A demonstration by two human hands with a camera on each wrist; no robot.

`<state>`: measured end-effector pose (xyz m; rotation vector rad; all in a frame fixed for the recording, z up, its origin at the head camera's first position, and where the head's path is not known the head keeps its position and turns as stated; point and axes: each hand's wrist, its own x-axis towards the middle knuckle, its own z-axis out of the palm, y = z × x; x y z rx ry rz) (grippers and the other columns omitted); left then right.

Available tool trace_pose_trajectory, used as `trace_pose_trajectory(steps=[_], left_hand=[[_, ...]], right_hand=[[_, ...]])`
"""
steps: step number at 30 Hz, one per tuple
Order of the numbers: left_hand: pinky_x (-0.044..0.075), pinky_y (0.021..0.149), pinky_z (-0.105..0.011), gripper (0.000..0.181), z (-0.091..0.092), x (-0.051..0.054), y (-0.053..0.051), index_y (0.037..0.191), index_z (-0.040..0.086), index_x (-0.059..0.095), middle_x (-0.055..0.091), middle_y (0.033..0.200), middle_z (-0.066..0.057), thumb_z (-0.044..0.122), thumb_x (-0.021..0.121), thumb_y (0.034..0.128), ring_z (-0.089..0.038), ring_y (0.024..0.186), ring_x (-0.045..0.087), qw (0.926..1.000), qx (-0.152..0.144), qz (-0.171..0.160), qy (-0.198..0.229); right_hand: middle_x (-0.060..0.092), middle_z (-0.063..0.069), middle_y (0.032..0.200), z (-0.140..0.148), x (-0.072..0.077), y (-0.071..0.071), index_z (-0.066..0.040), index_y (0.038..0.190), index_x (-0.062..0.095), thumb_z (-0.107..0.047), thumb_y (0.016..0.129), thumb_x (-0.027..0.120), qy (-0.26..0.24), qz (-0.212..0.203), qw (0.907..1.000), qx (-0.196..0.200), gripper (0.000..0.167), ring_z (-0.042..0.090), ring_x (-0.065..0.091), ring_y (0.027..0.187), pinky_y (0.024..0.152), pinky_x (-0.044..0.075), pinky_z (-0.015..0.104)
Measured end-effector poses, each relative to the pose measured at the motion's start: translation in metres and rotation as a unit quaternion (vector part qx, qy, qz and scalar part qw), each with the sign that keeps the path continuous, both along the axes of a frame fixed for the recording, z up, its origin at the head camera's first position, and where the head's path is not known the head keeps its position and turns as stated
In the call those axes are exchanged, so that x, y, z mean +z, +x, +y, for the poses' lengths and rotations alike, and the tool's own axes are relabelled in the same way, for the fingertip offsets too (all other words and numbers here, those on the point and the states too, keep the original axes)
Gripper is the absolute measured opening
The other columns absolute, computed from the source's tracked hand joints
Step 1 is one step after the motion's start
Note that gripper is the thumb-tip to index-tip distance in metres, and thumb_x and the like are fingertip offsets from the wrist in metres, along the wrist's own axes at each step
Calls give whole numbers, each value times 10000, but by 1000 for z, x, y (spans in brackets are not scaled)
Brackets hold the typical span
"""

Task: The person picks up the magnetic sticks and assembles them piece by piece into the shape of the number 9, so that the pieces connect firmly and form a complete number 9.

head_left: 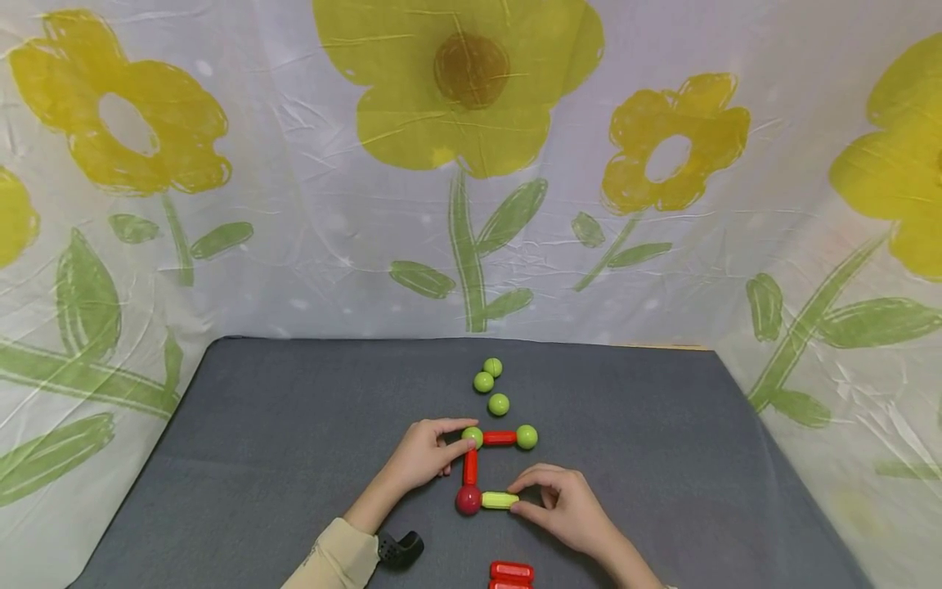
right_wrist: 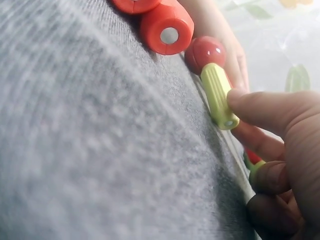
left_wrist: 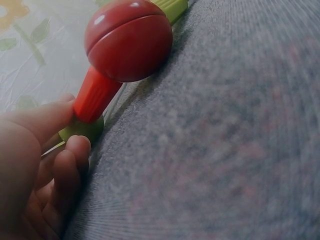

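On the dark cloth lies an open, C-like shape of magnetic rods and balls. Its lower left corner is a red ball [head_left: 468, 500]. A red rod [head_left: 470, 469] runs from there to a green ball [head_left: 473, 436], pinched between thumb and index finger of my left hand [head_left: 418, 455]. Another red rod [head_left: 500, 438] joins that to a second green ball [head_left: 527, 437]. Rightward from the red ball extends a yellow-green rod [right_wrist: 218, 97], whose free end my right hand [head_left: 562, 503] pinches. The right wrist view shows a small metal disc at that end.
Three loose green balls [head_left: 498, 404] lie farther back on the dark table cloth [head_left: 309, 401]. Two red rods [head_left: 511, 571] sit side by side at the near edge of view. Behind stands a flower-printed curtain [head_left: 331, 245]. A black strap piece [head_left: 401, 550] is at my left wrist.
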<state>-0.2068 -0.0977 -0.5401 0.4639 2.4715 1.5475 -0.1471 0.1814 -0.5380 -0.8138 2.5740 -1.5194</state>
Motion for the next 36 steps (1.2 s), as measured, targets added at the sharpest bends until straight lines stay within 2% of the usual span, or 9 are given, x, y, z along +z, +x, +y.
trace_pose_trajectory(steps=[6,13,17,21,27,31,36], left_hand=[[391,416,-229,391,1,0,0,1364,169,743,587,525,53,325,759,1007,-89,435,531,10000,32,-5,21],[413,426,-239,391,1,-1,0,1366,181,742,588,527,56,336,757,1007,-92,441,541,10000,16,6,0],[424,433,-240,393,1,-2,0,1366,180,742,585,528,63,337,757,1007,-91,444,542,10000,7,26,-3],[428,434,-241,392,1,-2,0,1364,179,744,586,529,63,338,759,1006,-92,444,545,10000,9,26,-1],[417,426,-241,396,0,-2,-1,1366,177,742,588,525,61,336,761,1004,-94,441,545,10000,23,34,6],[414,425,-242,393,0,-2,-1,1364,175,743,581,522,65,331,763,1004,-94,441,542,10000,32,48,-5],[411,426,-238,391,0,-3,-1,1364,182,744,581,522,72,335,761,1005,-89,444,542,10000,23,67,-51]], right_hand=[[759,-111,1019,3,5,-2,-237,1047,819,-220,879,895,133,-21,9999,-80,185,-57,383,524,472,366,155],[756,-107,1004,5,11,5,-256,1033,812,-248,880,895,185,-96,9998,-43,175,-58,379,516,468,356,155],[746,-91,913,5,11,11,-247,1026,805,-274,897,880,58,-206,9996,177,151,-64,366,509,454,343,157],[742,-89,844,7,13,17,-207,1012,814,-266,911,867,-37,-546,9969,569,129,-69,351,496,442,319,151],[766,-130,905,13,12,24,-191,1035,825,-225,940,839,104,-1014,9872,1226,102,-81,383,509,456,333,144],[776,-125,942,16,10,25,-179,1055,820,-177,947,829,88,-1202,9825,1420,108,-83,415,512,462,350,133],[742,-126,874,18,11,28,-186,1072,818,-250,946,834,82,-1504,9770,1509,142,-72,421,517,466,350,132]])
